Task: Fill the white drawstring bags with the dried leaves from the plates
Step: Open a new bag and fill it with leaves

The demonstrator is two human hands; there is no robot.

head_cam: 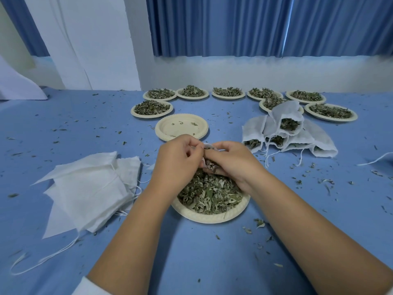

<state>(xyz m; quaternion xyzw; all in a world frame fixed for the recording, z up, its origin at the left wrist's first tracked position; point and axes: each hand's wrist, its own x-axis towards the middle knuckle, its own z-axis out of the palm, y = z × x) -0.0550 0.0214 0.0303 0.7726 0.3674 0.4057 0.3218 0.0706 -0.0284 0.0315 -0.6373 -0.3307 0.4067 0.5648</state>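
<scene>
As the left hand (178, 160) and right hand (231, 165) each pinched the small white drawstring bag (204, 162) held between them, the dried leaves (210, 192) lay directly beneath both, equally near, on the plate (212, 219).

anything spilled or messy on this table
Yes. Dried leaf crumbs are scattered all over the blue tablecloth, thickest to the right of the near plate. The filled bags lie in a loose heap with their mouths open and leaves showing.
</scene>
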